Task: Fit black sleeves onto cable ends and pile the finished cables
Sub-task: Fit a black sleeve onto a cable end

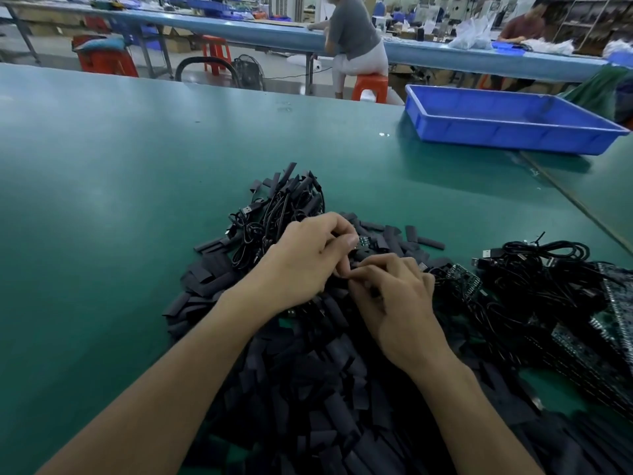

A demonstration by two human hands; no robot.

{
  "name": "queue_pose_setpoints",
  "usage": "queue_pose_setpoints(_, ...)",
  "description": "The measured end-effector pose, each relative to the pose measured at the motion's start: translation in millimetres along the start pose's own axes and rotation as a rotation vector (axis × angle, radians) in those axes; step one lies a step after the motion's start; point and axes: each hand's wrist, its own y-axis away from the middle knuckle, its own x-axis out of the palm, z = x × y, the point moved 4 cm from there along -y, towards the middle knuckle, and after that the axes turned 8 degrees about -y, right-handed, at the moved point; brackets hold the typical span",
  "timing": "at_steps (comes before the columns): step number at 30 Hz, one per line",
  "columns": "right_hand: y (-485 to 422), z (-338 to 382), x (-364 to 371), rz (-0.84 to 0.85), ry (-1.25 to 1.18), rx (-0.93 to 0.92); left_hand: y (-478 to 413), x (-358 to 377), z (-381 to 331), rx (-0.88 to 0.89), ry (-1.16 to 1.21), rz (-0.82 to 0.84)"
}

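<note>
Sleeves lay nearest us: a loose heap of flat black sleeve pieces [325, 389], matte, creased short lengths of tubing pressed flat, spread from 6 o'clock up under our wrists. Just above it our left hand [305, 258] had its fingers curled, thumb and forefinger pinching a small green circuit-board cable end [363, 242] studded with tiny components. Our right hand [394, 296], at 4 o'clock of the left and meeting it fingertip to fingertip, was also curled and pinched something dark. We took it for a single sleeve, though the fingers hid most of it.

We judged the step to be the fitting itself, sleeve mouth meeting board. The next move would call for squeezing the flattened tube open, lining it up with the board's edge and sliding it on without snagging the corners.

At 12 o'clock of the hands sat a bundle of coiled black cables with sleeved ends [281, 207], thin, glossy and springy: the finished pile, we thought. At 3 o'clock lay a tangle of bare black cables with green boards [548, 279], presumably waiting. All rested on the smooth green table mat [102, 183]. Farther off, at 1 o'clock, stood a shallow blue rectangular plastic tray [496, 135], rigid, with nothing in it that we could see.
</note>
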Motion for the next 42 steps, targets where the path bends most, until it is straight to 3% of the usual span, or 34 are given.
queue_pose_setpoints(2, 0, -8, -5, -0.095, -0.156, 0.081, -2, -3, 5, -0.027, 0.109, -0.025)
queue_pose_setpoints(8, 2, -24, -19, -0.267, -0.474, 0.253, -2, 4, 11, 0.009, 0.049, -0.076)
queue_pose_setpoints(11, 1, -29, -22, -0.302, -0.564, 0.324, -3, 14, 13, 0.007, 0.035, -0.016)
queue_pose_setpoints(15, 2, -36, -19, -0.252, -0.573, 0.356, -2, 25, 17, -0.013, -0.051, 0.030)
queue_pose_setpoints(22, 3, -38, -14, -0.164, -0.608, 0.318, -2, 24, 17, -0.023, 0.068, 0.185)
queue_pose_setpoints(30, 4, -42, -18, -0.186, -0.579, 0.326, -2, 23, 20, -0.086, 0.229, 0.165)
queue_pose_setpoints(42, 4, -41, -20, -0.214, -0.591, 0.288, 0, 25, 15, -0.060, 0.225, 0.190)
